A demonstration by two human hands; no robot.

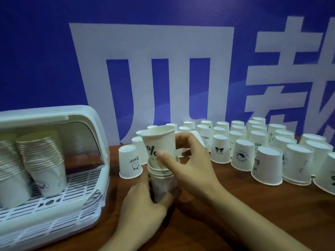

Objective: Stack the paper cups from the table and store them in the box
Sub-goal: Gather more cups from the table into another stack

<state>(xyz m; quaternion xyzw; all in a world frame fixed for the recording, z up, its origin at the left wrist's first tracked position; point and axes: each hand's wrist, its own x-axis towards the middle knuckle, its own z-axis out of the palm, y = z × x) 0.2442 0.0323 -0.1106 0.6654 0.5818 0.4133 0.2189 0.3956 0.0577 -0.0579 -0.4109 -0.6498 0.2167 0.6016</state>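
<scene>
Cup stack (pixel 161 171) upright, mouths up

Looks like a staged demo/recording spot, not a home: wall (pixel 45 51) behind is a big blue printed backdrop w/ huge white characters (pixel 152 69), like a company or event banner. Brown wood-grain table (pixel 235 205) pushed right against it, w/ dozens of paper cups (pixel 268 165) set out upside down in rows. Exact venue: can't tell.
</scene>
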